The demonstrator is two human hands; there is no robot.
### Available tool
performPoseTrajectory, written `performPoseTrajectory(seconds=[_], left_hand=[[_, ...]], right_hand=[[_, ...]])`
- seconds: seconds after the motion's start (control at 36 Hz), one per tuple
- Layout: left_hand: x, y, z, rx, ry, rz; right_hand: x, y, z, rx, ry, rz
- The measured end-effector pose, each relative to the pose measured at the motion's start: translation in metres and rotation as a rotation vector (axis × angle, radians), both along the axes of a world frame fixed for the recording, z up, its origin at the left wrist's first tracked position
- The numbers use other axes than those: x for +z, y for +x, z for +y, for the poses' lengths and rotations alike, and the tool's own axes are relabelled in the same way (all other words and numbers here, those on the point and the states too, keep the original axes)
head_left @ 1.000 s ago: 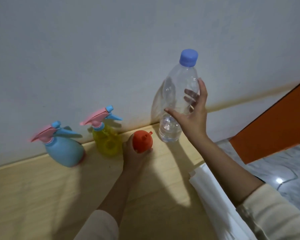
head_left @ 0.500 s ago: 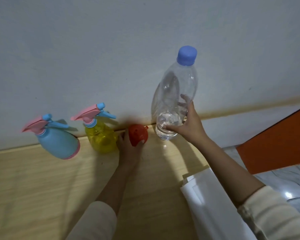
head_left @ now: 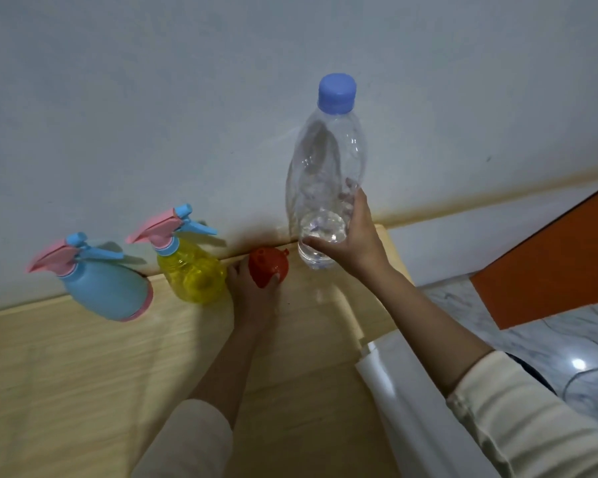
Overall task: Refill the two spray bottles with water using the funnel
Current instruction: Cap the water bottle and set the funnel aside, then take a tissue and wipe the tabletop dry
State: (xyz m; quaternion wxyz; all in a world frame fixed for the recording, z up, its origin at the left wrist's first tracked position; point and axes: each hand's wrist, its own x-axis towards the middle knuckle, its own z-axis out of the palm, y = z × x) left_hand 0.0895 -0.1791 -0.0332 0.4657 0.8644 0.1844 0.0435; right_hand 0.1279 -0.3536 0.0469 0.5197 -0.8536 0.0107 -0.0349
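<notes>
Gripping the red funnel point(head_left: 268, 270) with the left hand point(head_left: 256, 298), at the back of the surface point(head_left: 83, 374), just beside the yellow spray bottle point(head_left: 190, 274). Clasping the capped water bottle point(head_left: 325, 167) near its base with the right hand point(head_left: 356, 243), upright. Farther left, blue spray bottle point(head_left: 107, 291).

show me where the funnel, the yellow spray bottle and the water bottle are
funnel point(head_left: 266, 265), head view, on its red bowl
yellow spray bottle point(head_left: 190, 276), head view, on its yellow body
water bottle point(head_left: 325, 160), head view, on its clear upper body

Blue spray bottle point(head_left: 107, 293) with pink trigger, yellow spray bottle point(head_left: 194, 276), red funnel point(head_left: 268, 267), clear water bottle point(head_left: 327, 174) with blue cap
</notes>
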Motion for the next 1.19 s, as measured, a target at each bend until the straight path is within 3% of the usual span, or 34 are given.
performPoseTrajectory(seconds=[0.17, 0.33, 0.42, 0.5, 0.58, 0.69, 0.92, 1.19], left_hand=[[0.0, 0.001, 0.003, 0.011, -0.005, 0.018], [0.023, -0.019, -0.007, 0.035, -0.084, -0.169], [0.032, -0.044, -0.022, -0.25, -0.161, -0.289], [0.03, -0.065, -0.037, -0.686, -0.195, -0.257], [0.025, -0.078, -0.047, -1.131, -0.094, -0.172], [0.026, -0.091, -0.058, -1.409, 0.048, -0.21], [0.019, -0.095, -0.085, -1.452, 0.212, -0.274], [0.018, -0.095, -0.101, -1.385, 0.233, -0.344]], right_hand=[[0.004, -0.01, -0.007, 0.018, 0.026, 0.059], [0.022, -0.063, -0.025, -0.151, -0.067, 0.059], [0.029, -0.101, -0.039, -0.244, -0.073, 0.026], [0.028, -0.144, -0.052, -0.315, -0.105, 0.006], [0.015, -0.187, -0.063, -0.329, -0.197, 0.086], [-0.016, -0.238, -0.067, -0.297, -0.333, 0.219], [-0.054, -0.27, -0.061, -0.447, -0.479, 0.254], [-0.043, -0.264, -0.066, -0.525, -0.393, 0.264]])
